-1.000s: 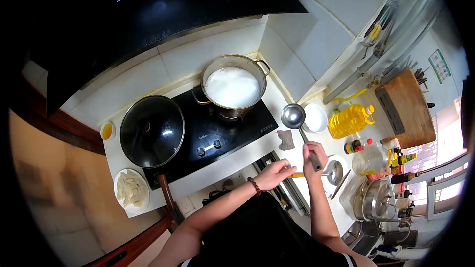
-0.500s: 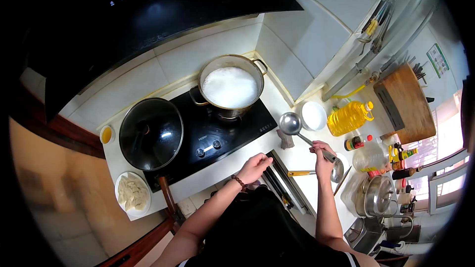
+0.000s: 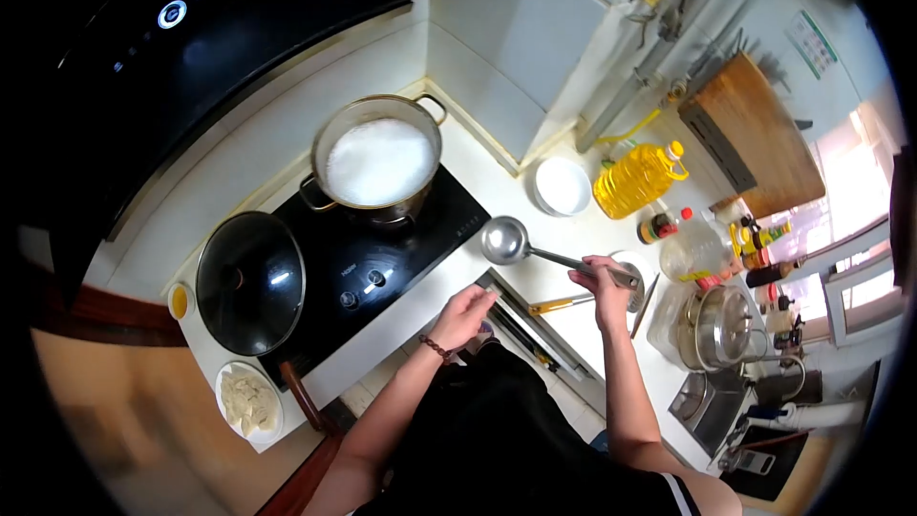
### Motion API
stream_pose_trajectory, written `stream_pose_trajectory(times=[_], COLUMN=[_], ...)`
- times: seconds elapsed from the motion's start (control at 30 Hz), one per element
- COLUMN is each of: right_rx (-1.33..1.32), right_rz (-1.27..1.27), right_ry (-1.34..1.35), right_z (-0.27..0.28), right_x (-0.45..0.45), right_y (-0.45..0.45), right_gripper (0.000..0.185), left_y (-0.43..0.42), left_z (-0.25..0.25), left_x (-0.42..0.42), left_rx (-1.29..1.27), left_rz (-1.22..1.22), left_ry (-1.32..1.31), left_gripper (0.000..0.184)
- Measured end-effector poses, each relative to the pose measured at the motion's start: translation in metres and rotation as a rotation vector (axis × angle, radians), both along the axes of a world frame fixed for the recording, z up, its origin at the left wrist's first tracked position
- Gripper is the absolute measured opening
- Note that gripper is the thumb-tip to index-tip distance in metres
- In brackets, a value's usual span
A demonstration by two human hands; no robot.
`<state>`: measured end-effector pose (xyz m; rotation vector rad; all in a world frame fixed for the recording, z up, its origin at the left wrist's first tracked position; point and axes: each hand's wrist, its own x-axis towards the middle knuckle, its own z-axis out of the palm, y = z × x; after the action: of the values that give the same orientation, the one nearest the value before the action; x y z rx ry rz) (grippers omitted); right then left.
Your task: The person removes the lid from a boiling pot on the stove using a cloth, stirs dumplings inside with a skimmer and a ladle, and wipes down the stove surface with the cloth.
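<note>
My right hand (image 3: 607,289) is wrapped around the handle of a metal ladle (image 3: 504,240). The ladle's bowl hangs near the counter's front edge, just right of the black cooktop (image 3: 420,272). My left hand (image 3: 463,317), with a beaded bracelet at the wrist, is held in front of the counter, its fingers loosely bent and nothing visible in them. On the back burner stands a two-handled pot (image 3: 325,148) filled with white, foamy-looking liquid (image 3: 380,162). A white bowl (image 3: 562,187) sits beyond the ladle.
A black-lidded pan (image 3: 250,282) covers the left burner, its wooden handle (image 3: 302,396) jutting forward. Left of it are a plate of dumplings (image 3: 248,399) and a small cup (image 3: 180,301). An oil jug (image 3: 635,180), bottles and a lidded steel pot (image 3: 723,317) crowd the right side.
The view has turned and shifted to the right. The ladle has swung away from the white bowl towards the cooktop, staying in my right hand. My left hand's fingers have loosened.
</note>
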<state>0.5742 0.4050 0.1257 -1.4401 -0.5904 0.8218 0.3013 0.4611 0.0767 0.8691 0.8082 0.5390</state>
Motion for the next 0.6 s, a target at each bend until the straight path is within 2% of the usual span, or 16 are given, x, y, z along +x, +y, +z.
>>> stream_pose_trajectory(times=[0.07,0.33,0.47,0.5,0.6], right_rx=[0.027,0.046,0.077,0.072,0.127], right_rz=[0.085,-0.031,-0.052,-0.065,-0.036], right_ry=[0.136,0.239,0.114,0.097,-0.022], right_z=[0.0,0.015,0.023,0.025,0.005], right_x=[0.018,0.086,0.125,0.135,0.174], right_y=[-0.005,-0.005,0.01,0.015,0.037], right_gripper=[0.016,0.016,0.014,0.012,0.01], left_y=[0.001,0.011,0.022,0.024,0.033], left_z=[-0.006,0.008,0.014,0.011,0.009], left_x=[0.011,0.067,0.098,0.107,0.129], left_rx=[-0.024,-0.009,0.078,0.178,0.084], left_rz=[-0.016,-0.022,-0.043,-0.036,-0.094], left_ry=[0.005,0.02,0.06,0.056,0.138], left_gripper=[0.027,0.022,0.022,0.024,0.023])
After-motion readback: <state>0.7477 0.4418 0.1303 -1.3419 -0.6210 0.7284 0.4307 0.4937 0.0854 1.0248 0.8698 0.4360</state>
